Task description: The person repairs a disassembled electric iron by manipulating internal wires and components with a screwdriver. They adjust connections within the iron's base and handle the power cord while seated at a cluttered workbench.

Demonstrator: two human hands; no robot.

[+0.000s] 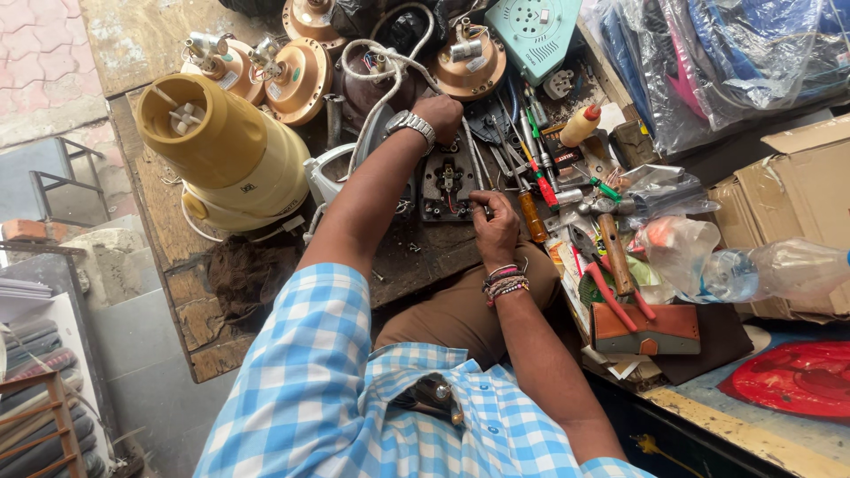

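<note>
**Both hands on the opened iron**

My left hand [438,113], a metal watch on its wrist, is closed over the top of the dark opened iron [447,181] at the frame's upper centre. My right hand [494,228], beaded bands at the wrist, pinches a thin tool [482,209] against the iron's lower edge. A cream and yellow mixer base [226,155] stands at the upper left. Screwdrivers [531,168] and a wooden-handled hammer [613,248] lie to the right.
</note>
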